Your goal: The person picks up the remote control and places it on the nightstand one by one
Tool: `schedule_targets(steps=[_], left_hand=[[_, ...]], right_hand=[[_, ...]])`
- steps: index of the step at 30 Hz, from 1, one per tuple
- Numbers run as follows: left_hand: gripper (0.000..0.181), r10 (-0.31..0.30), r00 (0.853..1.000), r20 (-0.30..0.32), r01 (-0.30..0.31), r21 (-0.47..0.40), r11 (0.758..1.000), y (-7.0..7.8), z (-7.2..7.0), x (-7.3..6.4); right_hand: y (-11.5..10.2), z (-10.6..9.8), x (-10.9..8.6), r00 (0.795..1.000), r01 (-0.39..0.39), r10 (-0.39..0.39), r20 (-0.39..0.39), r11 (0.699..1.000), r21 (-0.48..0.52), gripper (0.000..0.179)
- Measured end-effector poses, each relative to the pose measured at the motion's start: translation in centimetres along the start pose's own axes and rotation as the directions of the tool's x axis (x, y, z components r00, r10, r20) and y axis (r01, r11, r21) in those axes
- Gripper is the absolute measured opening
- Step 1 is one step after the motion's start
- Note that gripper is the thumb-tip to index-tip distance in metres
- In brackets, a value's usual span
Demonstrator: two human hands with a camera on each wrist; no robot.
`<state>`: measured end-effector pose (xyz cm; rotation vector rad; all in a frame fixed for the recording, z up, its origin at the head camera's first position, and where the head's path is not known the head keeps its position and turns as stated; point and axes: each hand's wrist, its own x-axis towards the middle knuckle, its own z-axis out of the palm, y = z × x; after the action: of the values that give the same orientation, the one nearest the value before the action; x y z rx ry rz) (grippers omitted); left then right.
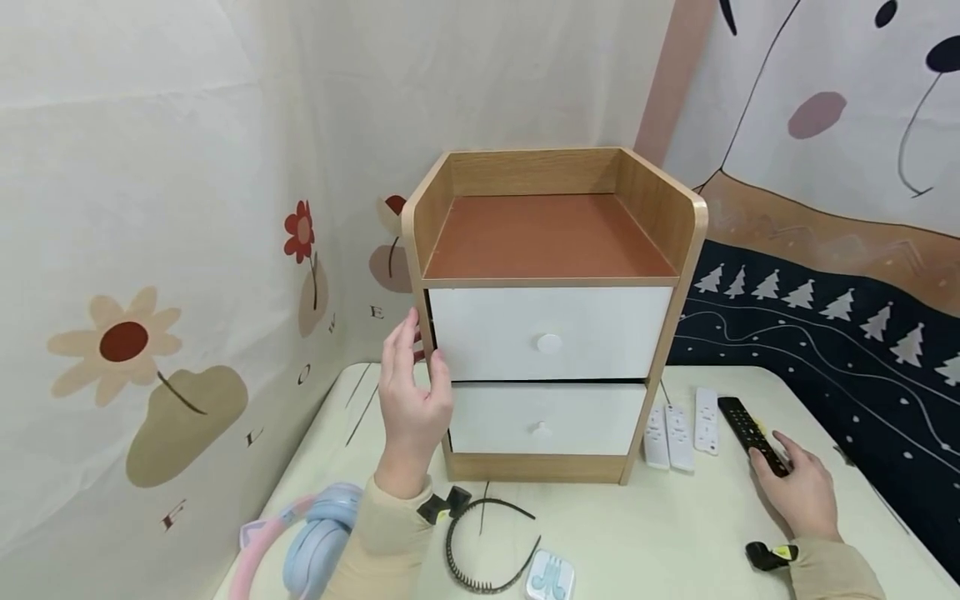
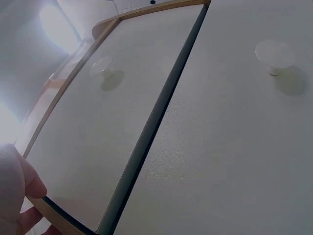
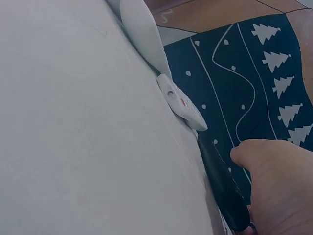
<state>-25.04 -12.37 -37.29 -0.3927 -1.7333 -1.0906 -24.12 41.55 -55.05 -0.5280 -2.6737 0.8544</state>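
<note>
Fingers (image 1: 406,350) straight, thumb apart, the left hand (image 1: 415,408) touches the cabinet (image 1: 555,312) at its left edge; right of the cabinet, the right hand (image 1: 806,493) clasps a black remote (image 1: 747,430).

Being barred by a wood-framed cabinet (image 1: 536,467) with white drawers (image 1: 487,337); meeting slim white plastic strips (image 1: 679,440) right of it and a black toothed headband (image 1: 480,587) before its left half; finding room over cream tabletop (image 1: 675,529) before its right corner.
</note>
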Motion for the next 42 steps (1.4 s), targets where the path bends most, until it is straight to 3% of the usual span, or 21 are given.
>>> schedule_targets(steps=[5, 16, 21, 27, 30, 33, 37, 42], left_hand=[[0.064, -0.005, 1.000, 0.008, 0.006, -0.025, 1.000, 0.1, 0.1, -0.2], [0.066, 0.014, 0.999, 0.041, -0.013, -0.023, 1.000, -0.1, 0.1, -0.4], [0.067, 0.025, 0.999, 0.026, -0.025, -0.008, 1.000, -0.5, 0.2, -0.4], [0.068, 0.023, 0.999, 0.023, -0.022, -0.008, 1.000, -0.7, 0.0, -0.3], [0.067, 0.029, 1.000, 0.007, -0.029, -0.008, 1.000, -0.9, -0.1, -0.2], [0.067, 0.035, 0.999, 0.006, -0.034, -0.022, 0.999, -1.0, -0.1, -0.1], [0.067, 0.039, 0.999, 0.014, -0.038, -0.032, 0.999, -1.0, -0.1, -0.1], [0.068, 0.031, 0.999, 0.019, -0.030, -0.024, 0.999, -0.9, -0.2, -0.2]], right_hand=[[0.5, -0.1, 0.0, 1.000, -0.001, 0.002, 0.012, 0.999, -0.040, 0.077], [1.1, -0.6, -0.7, 0.997, 0.037, -0.041, -0.059, 0.996, -0.077, 0.063], [0.7, -0.6, -0.8, 0.996, 0.025, -0.029, -0.082, 0.998, -0.051, 0.061], [-0.6, -0.4, -1.0, 0.980, -0.009, 0.020, -0.197, 0.998, 0.057, 0.056], [-1.7, -0.1, -1.2, 0.960, 0.021, 0.007, -0.280, 0.995, 0.096, 0.050], [-2.9, -0.1, -1.5, 0.926, 0.081, -0.027, -0.375, 0.988, 0.129, 0.043], [-4.8, -0.5, -2.0, 0.859, 0.204, -0.086, -0.505, 0.962, 0.183, 0.038], [-8.1, -1.8, -2.6, 0.775, 0.351, -0.135, -0.617, 0.904, 0.243, 0.034]])
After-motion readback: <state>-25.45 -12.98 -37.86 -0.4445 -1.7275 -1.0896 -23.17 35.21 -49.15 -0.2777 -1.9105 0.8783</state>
